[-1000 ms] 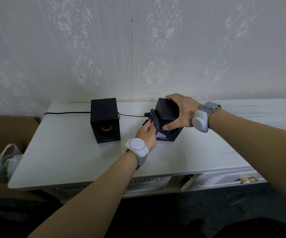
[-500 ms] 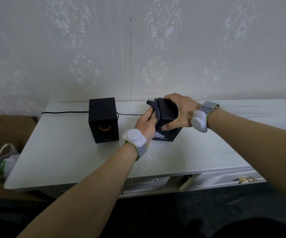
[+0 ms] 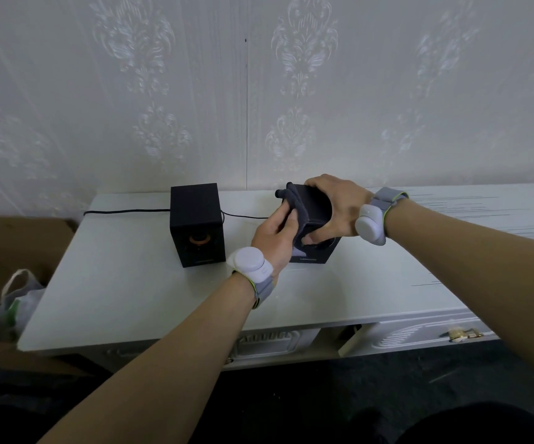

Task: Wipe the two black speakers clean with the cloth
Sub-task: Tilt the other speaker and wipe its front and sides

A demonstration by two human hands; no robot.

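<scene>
Head view shows your right hand [image 3: 336,206] clamped over the top of the right speaker [image 3: 315,251], fingers curled down its far side and thumb across its front, so the box is held firmly where it stands on the white table [image 3: 150,293]. It looks turned a little, one lower corner toward you, with a line of small lettering along the bottom of its front. Your left hand [image 3: 275,233] is closed on the dark cloth [image 3: 294,206], pressing it flat against the left side of that speaker; the cloth bunches up past the top edge and a fold hangs down over the front.

The left speaker [image 3: 197,224] stands upright just beside, apart from both hands, its front facing you with an orange-ringed cone low on the face. A black cable [image 3: 124,212] runs along the table from the left edge to behind it, and another stretch leads on toward the held speaker.

Each wrist carries a grey band with a white pod. Beyond the table's left end, a white plastic bag [image 3: 19,302] sits on a brown surface.
</scene>
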